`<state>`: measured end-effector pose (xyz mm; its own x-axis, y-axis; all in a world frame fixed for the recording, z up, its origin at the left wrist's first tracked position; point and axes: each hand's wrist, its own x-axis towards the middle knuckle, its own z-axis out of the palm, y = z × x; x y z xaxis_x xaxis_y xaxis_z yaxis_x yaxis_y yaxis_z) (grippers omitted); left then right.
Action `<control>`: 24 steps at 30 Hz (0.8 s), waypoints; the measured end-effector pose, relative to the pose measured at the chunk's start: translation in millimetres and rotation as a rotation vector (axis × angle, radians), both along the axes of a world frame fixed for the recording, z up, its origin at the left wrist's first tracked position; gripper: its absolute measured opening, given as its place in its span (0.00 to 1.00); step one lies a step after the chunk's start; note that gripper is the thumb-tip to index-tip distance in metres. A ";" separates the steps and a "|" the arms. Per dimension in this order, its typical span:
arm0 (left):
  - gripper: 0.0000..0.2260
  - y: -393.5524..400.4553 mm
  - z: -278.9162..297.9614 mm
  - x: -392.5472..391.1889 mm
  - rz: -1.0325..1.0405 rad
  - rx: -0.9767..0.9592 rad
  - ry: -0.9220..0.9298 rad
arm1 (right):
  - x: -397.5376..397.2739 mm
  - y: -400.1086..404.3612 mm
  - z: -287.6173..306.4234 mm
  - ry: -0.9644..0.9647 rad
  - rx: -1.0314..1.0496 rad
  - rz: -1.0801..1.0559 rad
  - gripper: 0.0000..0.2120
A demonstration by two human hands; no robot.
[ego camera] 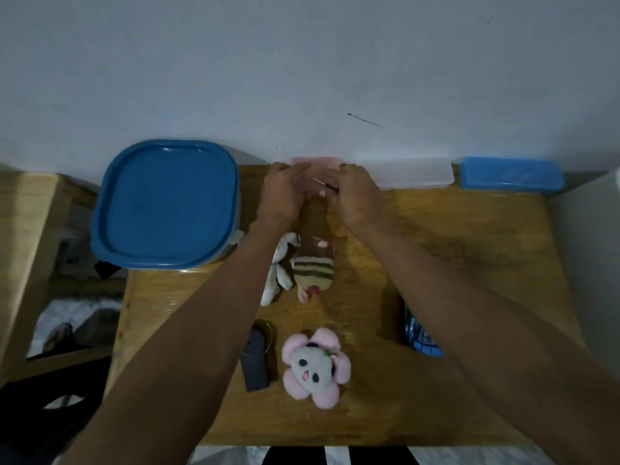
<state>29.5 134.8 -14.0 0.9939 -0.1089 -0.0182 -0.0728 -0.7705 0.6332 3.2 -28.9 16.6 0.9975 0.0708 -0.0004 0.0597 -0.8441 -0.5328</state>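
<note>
- Tub (166, 203), blue lid, large: well to the left of the left grip, on the desk (469, 263) corner.
- Left grip (281, 193): fingers curled over the left end of the pink box, thumb below, holding it.
- Plush toys, striped one (313, 270) and flower-faced one (313, 364): behind both grips, towards the person, not touched.
- Pink box (315, 161): between the two grips, at the desk's far edge against the wall. Judged light, stiff, smooth plastic, liable to slip or skid. Best taken by its short ends, as now.
- Thin tool (323, 183), bright point, dark handle: lies across the box top. Slender and sharp, so best held at the handle.
- Right grip (357, 196): closed, pinching the tool's handle, with the fingers resting at the box's right end.
- Clear box (412, 172): just right of the right grip, along the wall.
- Blue box (510, 173): further right, well apart.
</note>
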 end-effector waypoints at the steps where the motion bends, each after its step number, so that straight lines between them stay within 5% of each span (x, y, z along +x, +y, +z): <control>1: 0.19 -0.7 -0.2 -0.7 0.004 0.002 -0.011 | -0.5 0.7 -1.6 -0.020 -0.010 0.003 0.17; 13: 0.33 -5.2 16.0 -16.4 0.111 -0.088 -0.022 | 1.7 5.0 14.0 -0.205 0.009 -0.093 0.12; 24: 0.30 -2.1 11.4 -26.5 0.076 -0.097 -0.087 | 16.5 12.4 24.5 -0.242 0.076 -0.269 0.08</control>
<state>3.0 132.6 -2.6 0.9967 -0.0303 0.0753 -0.0744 -0.7111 0.6992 19.7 -16.6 41.1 0.9510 -0.2030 0.2332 -0.0267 -0.8054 -0.5922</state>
